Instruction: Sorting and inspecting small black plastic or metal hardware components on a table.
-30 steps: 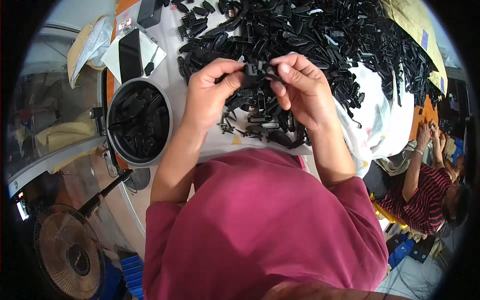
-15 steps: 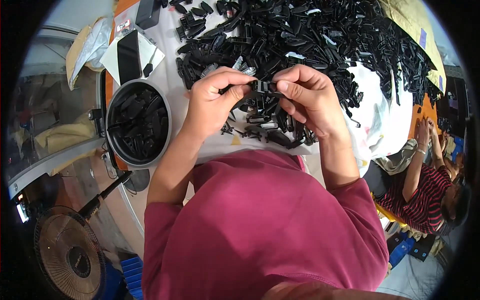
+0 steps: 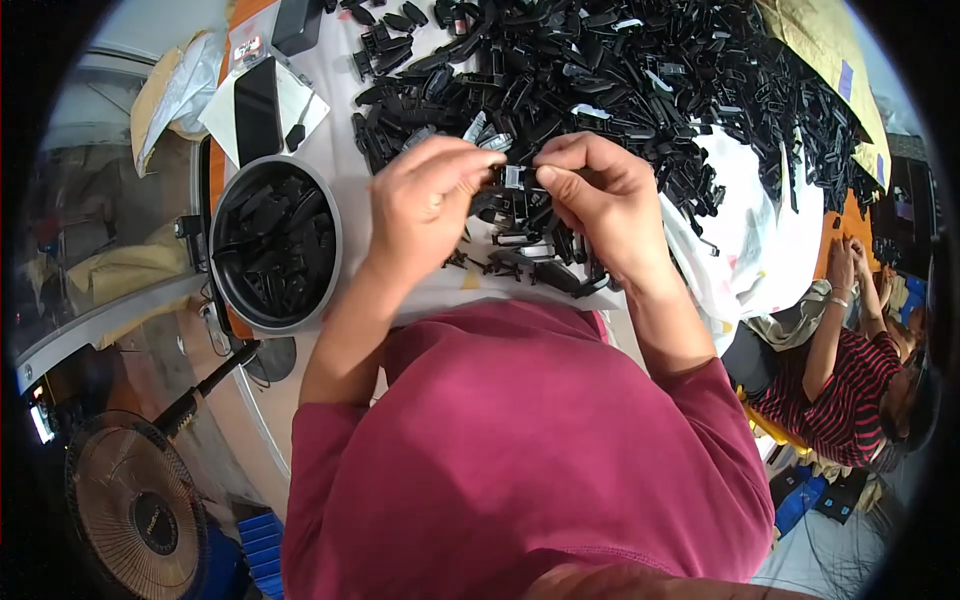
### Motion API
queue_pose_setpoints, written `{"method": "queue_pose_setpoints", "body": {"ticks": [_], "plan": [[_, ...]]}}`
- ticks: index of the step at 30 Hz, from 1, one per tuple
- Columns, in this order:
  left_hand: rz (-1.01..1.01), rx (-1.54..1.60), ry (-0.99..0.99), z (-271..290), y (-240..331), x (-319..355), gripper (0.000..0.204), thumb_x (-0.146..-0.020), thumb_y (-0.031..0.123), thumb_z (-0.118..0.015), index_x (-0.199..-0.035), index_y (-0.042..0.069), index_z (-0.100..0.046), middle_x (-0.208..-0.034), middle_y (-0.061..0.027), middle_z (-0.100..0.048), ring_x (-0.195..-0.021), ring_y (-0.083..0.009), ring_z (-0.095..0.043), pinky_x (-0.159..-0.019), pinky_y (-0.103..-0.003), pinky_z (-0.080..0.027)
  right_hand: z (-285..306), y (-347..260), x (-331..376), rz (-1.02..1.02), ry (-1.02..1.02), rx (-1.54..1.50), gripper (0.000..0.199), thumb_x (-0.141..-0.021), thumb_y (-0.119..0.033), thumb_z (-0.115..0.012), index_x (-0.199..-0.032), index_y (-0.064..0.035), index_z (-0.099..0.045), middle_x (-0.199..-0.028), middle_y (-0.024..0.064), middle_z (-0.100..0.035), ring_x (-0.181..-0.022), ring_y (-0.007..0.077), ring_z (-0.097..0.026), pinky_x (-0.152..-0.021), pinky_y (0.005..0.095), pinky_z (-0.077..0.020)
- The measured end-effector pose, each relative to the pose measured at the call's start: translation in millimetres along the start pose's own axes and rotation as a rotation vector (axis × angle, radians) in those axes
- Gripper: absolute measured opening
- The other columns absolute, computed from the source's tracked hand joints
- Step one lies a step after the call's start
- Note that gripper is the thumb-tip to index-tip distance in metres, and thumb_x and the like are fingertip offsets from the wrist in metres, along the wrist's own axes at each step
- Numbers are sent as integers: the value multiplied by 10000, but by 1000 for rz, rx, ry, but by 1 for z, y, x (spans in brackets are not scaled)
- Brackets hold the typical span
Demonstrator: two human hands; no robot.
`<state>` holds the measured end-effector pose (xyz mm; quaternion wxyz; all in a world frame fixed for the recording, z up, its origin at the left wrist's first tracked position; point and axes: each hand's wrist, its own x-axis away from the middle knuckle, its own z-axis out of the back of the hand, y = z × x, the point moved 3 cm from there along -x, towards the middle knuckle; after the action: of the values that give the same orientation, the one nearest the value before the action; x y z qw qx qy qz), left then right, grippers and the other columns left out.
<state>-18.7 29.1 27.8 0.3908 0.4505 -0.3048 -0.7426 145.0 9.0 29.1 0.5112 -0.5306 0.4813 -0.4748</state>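
Fingers of both hands pinch 1 small black clip above the counter. The bowl holds some pieces; the large pile remains unsorted.

We are seeing a dense heap of small black plastic parts blocking the far side of the white-covered table. A round grey bowl of black pieces is crowding our left hand. Bare cloth is lying open between bowl and heap.
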Motion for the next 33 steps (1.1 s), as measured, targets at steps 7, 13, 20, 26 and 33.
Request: {"method": "queue_pose_setpoints", "body": {"ticks": [7,13,20,26,33], "plan": [[456,646,50,-20,4,16,250,-800,64,-588,-1040,-5,-571,-875,-46,-614,-697,-72,-523,-618,-199,-432,-15,0,6,65,144,-91,48,-800,-9,-560,-831,27,-569,-993,81,-513,-521,62,-496,-412,167,-408],[621,894,159,-33,-11,23,318,-830,144,-564,-1117,12,-522,-1008,-54,-589,-588,-2,-407,-512,-148,-346,-13,21,12,-273,22,-142,259,-809,-72,-573,-1031,20,-476,-855,81,-566,-598,101,-549,-465,196,-473],[642,1133,73,-32,-17,21,257,-823,162,-575,-1040,30,-538,-1000,-82,-575,-546,-35,-412,-496,-154,-355,-20,23,17,-51,89,54,193,-815,-130,-587,-906,27,-524,-712,68,-581,-545,76,-544,-464,183,-447],[788,1202,348,-1,-42,15,184,-840,197,-539,-916,30,-559,-774,-45,-563,-548,-70,-447,-474,-158,-359,4,3,-35,238,-43,713,212,-748,-197,-646,-867,-25,-608,-786,74,-606,-719,177,-584,-622,264,-464],[431,-220,238,37,-62,-2,148,-715,104,-639,-838,39,-592,-740,-52,-576,-627,-164,-556,-578,-263,-434,67,35,-85,214,122,1589,210,-713,-227,-612,-877,-97,-627,-857,64,-597,-811,267,-541,-693,354,-462]]}}
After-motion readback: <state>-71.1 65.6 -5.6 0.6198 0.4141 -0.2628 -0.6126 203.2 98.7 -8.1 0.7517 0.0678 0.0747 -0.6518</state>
